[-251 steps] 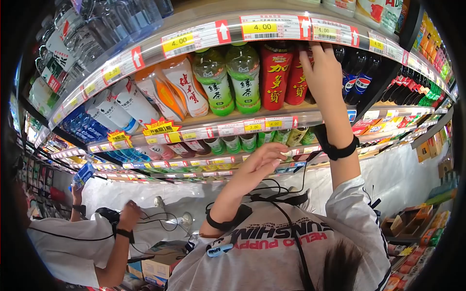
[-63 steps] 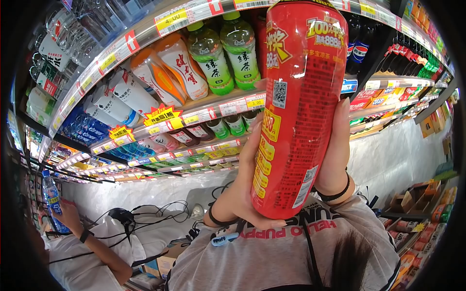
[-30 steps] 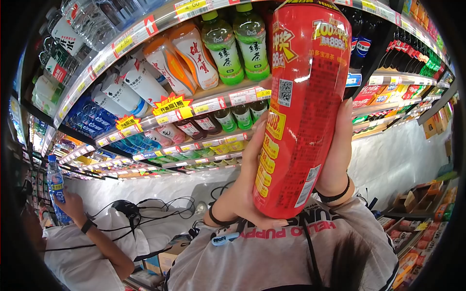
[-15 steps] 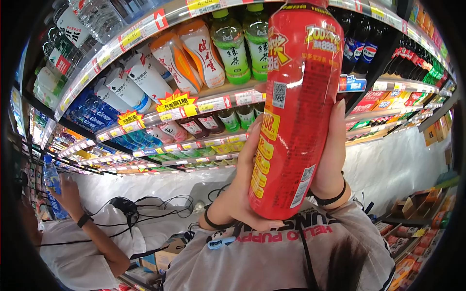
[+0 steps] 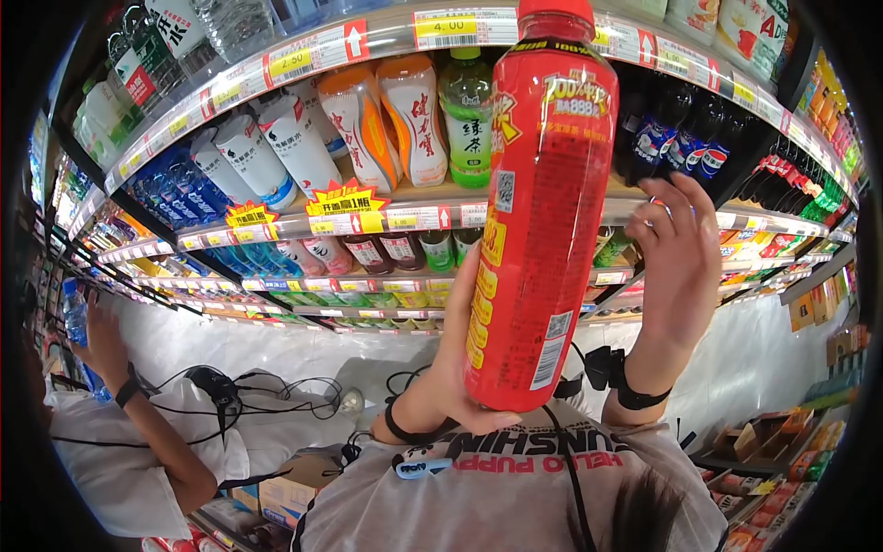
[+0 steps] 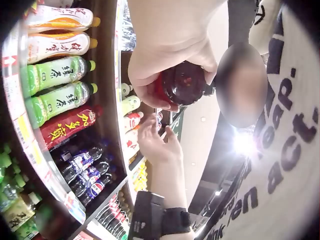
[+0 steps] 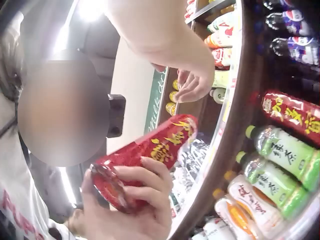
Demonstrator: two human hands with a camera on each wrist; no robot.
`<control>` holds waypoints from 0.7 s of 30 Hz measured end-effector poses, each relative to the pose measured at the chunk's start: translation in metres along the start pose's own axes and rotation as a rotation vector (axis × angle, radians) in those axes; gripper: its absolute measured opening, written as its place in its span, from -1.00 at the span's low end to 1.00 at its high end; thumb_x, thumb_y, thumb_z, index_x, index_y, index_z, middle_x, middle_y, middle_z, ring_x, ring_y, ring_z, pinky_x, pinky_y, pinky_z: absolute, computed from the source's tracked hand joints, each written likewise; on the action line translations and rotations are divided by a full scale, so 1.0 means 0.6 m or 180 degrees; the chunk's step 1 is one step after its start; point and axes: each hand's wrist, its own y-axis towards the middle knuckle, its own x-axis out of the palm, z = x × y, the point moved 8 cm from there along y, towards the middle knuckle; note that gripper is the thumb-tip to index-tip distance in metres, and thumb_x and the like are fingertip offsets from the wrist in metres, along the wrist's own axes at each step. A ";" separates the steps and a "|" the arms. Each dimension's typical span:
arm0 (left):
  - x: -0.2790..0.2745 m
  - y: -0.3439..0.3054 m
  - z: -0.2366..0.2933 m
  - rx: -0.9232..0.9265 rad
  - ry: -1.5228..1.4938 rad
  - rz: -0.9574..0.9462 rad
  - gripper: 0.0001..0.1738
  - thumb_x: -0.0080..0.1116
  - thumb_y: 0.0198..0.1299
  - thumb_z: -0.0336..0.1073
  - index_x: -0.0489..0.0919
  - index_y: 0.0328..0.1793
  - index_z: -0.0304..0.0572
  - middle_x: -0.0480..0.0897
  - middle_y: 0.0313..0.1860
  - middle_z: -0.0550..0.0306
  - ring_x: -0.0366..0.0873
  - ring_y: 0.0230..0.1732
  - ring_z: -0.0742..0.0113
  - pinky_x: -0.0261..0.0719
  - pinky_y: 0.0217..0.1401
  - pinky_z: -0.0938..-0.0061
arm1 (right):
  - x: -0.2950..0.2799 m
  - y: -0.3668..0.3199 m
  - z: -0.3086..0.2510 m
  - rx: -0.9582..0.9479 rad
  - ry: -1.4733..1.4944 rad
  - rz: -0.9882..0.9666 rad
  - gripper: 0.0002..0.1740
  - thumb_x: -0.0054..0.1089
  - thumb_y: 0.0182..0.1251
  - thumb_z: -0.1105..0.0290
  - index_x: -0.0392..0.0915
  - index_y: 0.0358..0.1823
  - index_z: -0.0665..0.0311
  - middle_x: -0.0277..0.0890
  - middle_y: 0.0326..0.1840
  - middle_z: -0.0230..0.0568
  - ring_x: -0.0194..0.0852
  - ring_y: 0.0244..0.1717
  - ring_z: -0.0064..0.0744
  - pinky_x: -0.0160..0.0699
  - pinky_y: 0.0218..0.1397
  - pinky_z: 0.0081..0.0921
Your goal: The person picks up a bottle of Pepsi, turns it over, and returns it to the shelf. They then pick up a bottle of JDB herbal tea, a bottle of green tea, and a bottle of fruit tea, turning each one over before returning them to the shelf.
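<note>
A tall red drink bottle [image 5: 543,221] with a red cap stands nearly upright in the head view, its printed label and barcode facing me. My left hand [image 5: 446,373] grips it around the lower part, fingers under and beside its base. From the left wrist view, the bottle's dark base [image 6: 185,82] shows within the left hand's curled fingers. To the right of the bottle, apart from it, is my right hand [image 5: 682,253], raised with fingers loosely bent and nothing held. The right wrist view shows the label's yellow characters on the bottle [image 7: 157,142].
Behind the bottle, a shelf [image 5: 386,204] carries green tea bottles [image 5: 466,115], orange-and-white bottles [image 5: 412,120] and Pepsi bottles [image 5: 685,147]. Price tags [image 5: 451,28] line the upper edge. Another person's hand [image 5: 106,345] holds a blue-labelled bottle at left. Cables [image 5: 267,396] hang there.
My right hand has let go of the red bottle and moved right. The bottle, in my left hand alone, sits lower and further left in view, its cap now showing.
</note>
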 end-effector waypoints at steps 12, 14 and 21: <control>0.022 -0.011 -0.003 -0.0165 -0.0067 -0.0391 0.45 0.47 -0.44 -0.19 -0.43 0.43 -0.28 -0.09 0.42 -0.09 -0.04 0.43 0.16 -0.05 0.40 0.28 | 0.182 -0.120 -0.092 -0.0498 0.1491 -0.4056 -0.59 0.04 0.28 0.24 0.49 -0.13 0.56 0.50 -0.24 0.18 0.48 -0.47 -0.22 0.44 -0.51 -0.47; 0.019 -0.027 -0.021 -0.0721 -0.0336 -0.0084 0.45 0.47 -0.45 -0.20 -0.44 0.43 -0.28 -0.08 0.42 -0.10 -0.03 0.43 0.16 -0.05 0.40 0.28 | 0.180 -0.120 -0.087 -0.0525 0.1477 -0.3886 -0.58 0.04 0.27 0.24 0.48 -0.12 0.56 0.50 -0.23 0.18 0.48 -0.47 -0.23 0.44 -0.52 -0.48; 0.009 -0.033 -0.033 -0.0789 -0.0364 -0.0017 0.45 0.45 -0.45 -0.23 -0.44 0.43 -0.25 -0.10 0.42 -0.10 -0.03 0.42 0.12 -0.05 0.39 0.27 | 0.193 -0.119 -0.094 -0.0668 0.1364 -0.3902 -0.54 0.11 0.24 0.25 0.45 -0.07 0.60 0.52 -0.34 0.03 0.47 -0.53 -0.34 0.37 -0.60 -0.55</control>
